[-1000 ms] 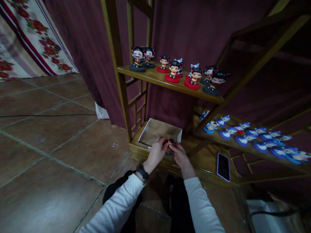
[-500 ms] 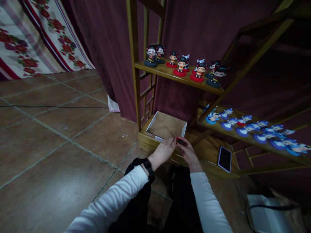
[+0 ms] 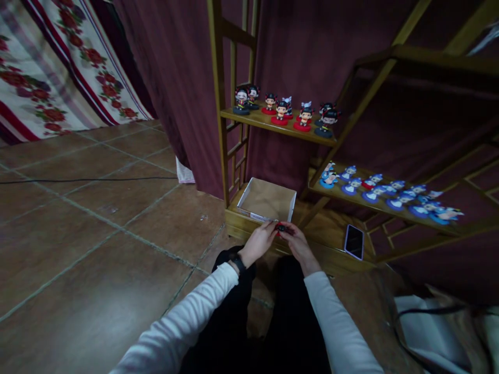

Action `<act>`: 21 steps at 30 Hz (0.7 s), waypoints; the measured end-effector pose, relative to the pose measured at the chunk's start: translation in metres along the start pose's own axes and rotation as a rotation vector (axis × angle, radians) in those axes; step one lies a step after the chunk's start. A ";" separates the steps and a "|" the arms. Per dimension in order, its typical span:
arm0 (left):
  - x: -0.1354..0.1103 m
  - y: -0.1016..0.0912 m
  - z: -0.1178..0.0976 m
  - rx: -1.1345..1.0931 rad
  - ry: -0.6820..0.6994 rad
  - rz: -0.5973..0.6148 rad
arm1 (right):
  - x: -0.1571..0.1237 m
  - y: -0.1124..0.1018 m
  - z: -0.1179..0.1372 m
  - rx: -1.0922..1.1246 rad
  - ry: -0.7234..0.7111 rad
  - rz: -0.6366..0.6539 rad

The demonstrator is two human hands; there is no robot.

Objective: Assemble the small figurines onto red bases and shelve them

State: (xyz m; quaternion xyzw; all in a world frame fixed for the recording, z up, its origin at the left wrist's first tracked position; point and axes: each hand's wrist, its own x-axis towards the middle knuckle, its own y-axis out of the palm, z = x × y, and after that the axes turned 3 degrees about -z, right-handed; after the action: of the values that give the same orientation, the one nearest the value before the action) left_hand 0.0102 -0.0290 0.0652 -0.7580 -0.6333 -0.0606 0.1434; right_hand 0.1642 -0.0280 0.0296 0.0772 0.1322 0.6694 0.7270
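Observation:
A small figurine (image 3: pixel 281 227) with a dark top and a bit of red sits between my two hands, just in front of an open shallow cardboard box (image 3: pixel 268 198). My left hand (image 3: pixel 259 245), with a dark band on its wrist, is closed round the figurine's left side. From the other side my right hand (image 3: pixel 300 245) grips it with bent fingers. Most of the figurine is covered by fingers, so its details are hard to make out. The box rests on the low wooden shelf (image 3: pixel 323 234), its inside bare brown.
An upper shelf (image 3: pixel 265 120) carries several black-haired figurines on red and dark bases. Several blue-and-white figurines (image 3: pixel 374 194) stand on the right shelf. A phone (image 3: pixel 354 242) lies at the lower right, and a dark cable (image 3: pixel 89 179) crosses the tiled floor.
The head view has shifted, so the shelves and figurines appear farther left. Both hands stay together at the figurine, and more of its red part shows.

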 end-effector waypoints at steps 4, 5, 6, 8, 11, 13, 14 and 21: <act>0.003 0.001 0.016 -0.199 -0.246 0.007 | -0.008 0.003 -0.002 0.017 0.039 0.019; 0.004 0.001 0.020 -0.276 -0.322 0.039 | -0.009 0.004 -0.003 0.027 0.047 0.017; 0.005 0.001 0.024 -0.351 -0.387 0.072 | -0.010 0.005 -0.004 0.038 0.054 0.014; 0.005 -0.001 0.030 -0.465 -0.478 0.114 | -0.011 0.007 -0.005 0.061 0.066 0.016; 0.005 -0.005 0.035 -0.533 -0.543 0.119 | -0.011 0.010 -0.007 0.090 0.075 0.021; 0.005 -0.006 0.038 -0.558 -0.564 0.111 | -0.010 0.011 -0.009 0.103 0.081 0.031; 0.005 -0.007 0.040 -0.569 -0.576 0.105 | -0.010 0.012 -0.010 0.107 0.088 0.036; 0.006 -0.006 0.049 -0.583 -0.706 0.012 | -0.005 0.017 -0.018 0.118 0.097 -0.017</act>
State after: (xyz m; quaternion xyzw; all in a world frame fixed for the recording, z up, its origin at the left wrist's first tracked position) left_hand 0.0012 -0.0075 0.0213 -0.7446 -0.5956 0.0265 -0.3003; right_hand 0.1427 -0.0326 0.0182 0.0863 0.2071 0.6573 0.7195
